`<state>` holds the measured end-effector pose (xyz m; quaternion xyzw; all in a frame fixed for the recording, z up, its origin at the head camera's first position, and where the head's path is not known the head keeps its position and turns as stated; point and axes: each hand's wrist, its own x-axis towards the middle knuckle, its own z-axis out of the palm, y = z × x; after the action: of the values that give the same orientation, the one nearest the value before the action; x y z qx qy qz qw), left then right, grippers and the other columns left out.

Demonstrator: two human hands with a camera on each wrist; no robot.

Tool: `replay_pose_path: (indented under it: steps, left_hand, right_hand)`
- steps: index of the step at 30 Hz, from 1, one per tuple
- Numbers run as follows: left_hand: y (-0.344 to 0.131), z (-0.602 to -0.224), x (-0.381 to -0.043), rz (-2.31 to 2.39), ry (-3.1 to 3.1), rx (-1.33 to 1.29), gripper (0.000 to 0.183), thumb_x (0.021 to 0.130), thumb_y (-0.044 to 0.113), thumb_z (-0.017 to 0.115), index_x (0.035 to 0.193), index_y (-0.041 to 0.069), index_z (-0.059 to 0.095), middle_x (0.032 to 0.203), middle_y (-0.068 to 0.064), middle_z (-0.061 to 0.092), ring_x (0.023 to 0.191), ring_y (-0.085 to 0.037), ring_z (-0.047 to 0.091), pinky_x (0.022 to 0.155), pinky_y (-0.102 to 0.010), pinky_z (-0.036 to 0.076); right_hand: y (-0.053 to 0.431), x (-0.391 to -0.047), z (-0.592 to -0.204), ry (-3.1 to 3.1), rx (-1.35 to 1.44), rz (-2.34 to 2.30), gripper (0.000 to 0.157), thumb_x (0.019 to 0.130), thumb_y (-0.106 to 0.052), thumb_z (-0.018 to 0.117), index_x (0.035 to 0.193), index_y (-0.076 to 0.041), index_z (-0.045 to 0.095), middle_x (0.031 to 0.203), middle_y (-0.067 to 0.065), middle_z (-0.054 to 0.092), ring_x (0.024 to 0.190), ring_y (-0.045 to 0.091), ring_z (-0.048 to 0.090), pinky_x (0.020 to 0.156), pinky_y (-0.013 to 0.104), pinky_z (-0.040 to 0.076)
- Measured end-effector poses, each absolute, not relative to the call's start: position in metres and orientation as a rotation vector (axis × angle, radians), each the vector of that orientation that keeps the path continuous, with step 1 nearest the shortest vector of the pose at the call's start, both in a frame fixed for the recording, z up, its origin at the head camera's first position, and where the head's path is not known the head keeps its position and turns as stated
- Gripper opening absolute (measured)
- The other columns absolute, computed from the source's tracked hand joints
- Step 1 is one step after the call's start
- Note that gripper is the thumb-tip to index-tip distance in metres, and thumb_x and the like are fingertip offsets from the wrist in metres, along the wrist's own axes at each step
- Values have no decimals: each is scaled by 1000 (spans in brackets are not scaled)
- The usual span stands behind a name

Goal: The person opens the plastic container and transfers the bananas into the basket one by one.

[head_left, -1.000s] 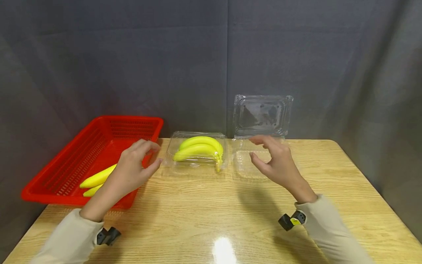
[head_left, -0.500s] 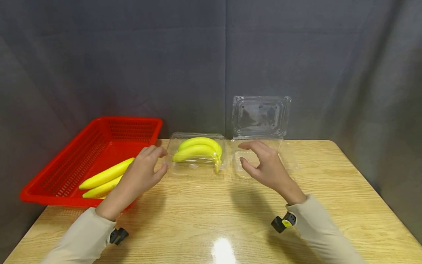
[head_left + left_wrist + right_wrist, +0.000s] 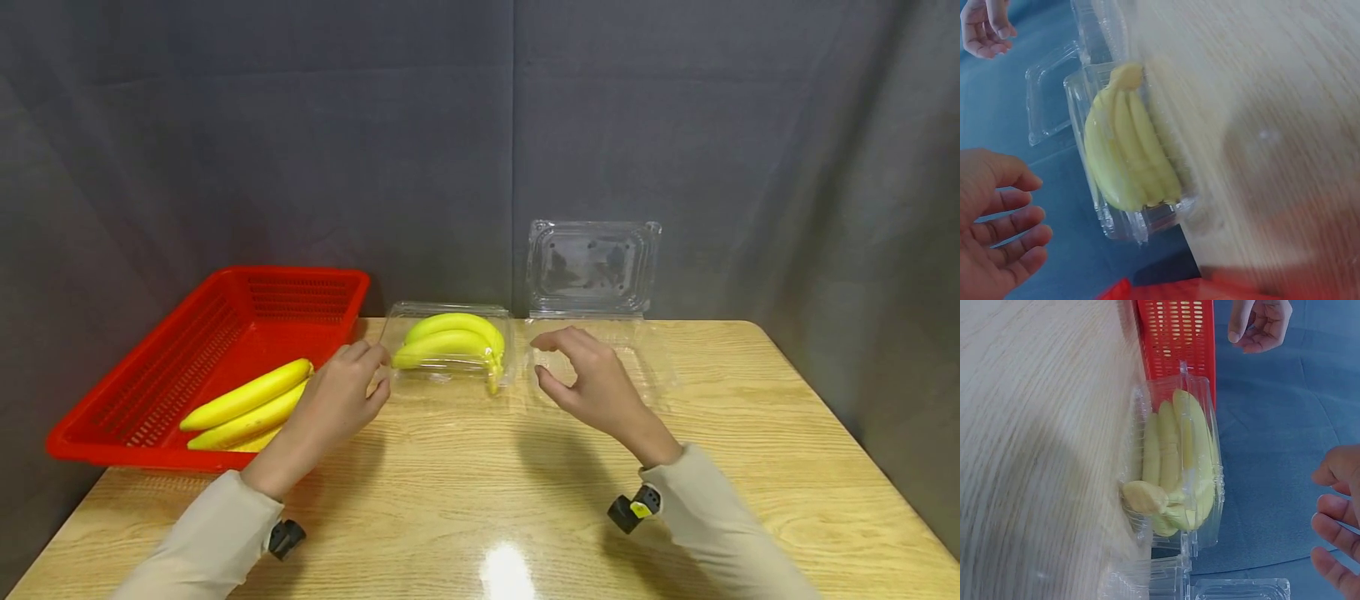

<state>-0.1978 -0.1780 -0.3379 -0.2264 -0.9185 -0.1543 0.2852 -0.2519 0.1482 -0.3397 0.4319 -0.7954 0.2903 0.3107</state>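
A bunch of yellow bananas [image 3: 450, 346] lies inside a clear plastic clamshell box [image 3: 442, 379] whose lid is down, at the back middle of the table. My left hand [image 3: 347, 390] hovers at the box's left end, fingers loosely bent and holding nothing. To the right of the box, my right hand [image 3: 592, 382] hangs in the air with thumb and fingers apart. Behind it a second clamshell box [image 3: 592, 267] stands with its lid raised; the hand covers part of its base. In the left wrist view, air shows between the left hand [image 3: 1007, 231] and the boxed bananas [image 3: 1129, 144].
A red plastic basket [image 3: 300, 279] stands at the left of the table, with several bananas [image 3: 247, 396] in its near part. The wooden table [image 3: 450, 500] ends at a grey curtain [image 3: 435, 167] behind the boxes.
Both hands have moved inward toward the bananas' box, the left to the right and the right to the left. More of the bananas in the basket shows. The boxes stay in place.
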Motion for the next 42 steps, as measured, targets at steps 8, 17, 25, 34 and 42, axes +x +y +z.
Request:
replay_pose_path:
  steps: [8,17,25,34,42]
  left_hand:
    - [-175,-349,-205,-349,-2426,-596,15,77,-1,71,90,-1,62,84,-12,58,74,-31,55,62,-39,49]
    - [-169,-362,-211,-347,-2472,-488,18,75,-6,66,93,-3,63,89,-16,58,75,-34,53,60,-40,48]
    - [-168,-370,-216,-397,-2498,-417,17,76,-6,64,92,-2,64,90,-15,59,76,-33,54,63,-42,49]
    - [-168,-378,-223,-352,-2493,-415,15,75,-6,66,89,-1,64,84,-14,58,72,-32,54,56,-40,47]
    - [-167,-382,-227,-375,-2521,-405,16,75,-6,65,90,-2,64,84,-14,58,73,-32,56,57,-42,48]
  right_hand:
    - [143,-254,-345,-2129,1132,737,24,81,-7,70,104,-3,66,102,6,67,96,24,63,81,41,52]
    - [138,-257,-355,-2159,1122,703,23,80,-5,69,104,-6,66,101,4,66,92,21,64,73,39,54]
    - [133,-261,-361,-2204,1125,656,21,79,-7,67,100,-8,65,96,1,66,84,18,64,64,35,53]
    - [130,-268,-368,-2267,1127,586,21,79,-9,69,100,-11,67,98,-2,68,89,16,64,62,34,53]
    - [129,-273,-376,-2329,1107,481,23,79,-9,69,101,-11,67,101,-2,69,85,16,64,56,29,49]
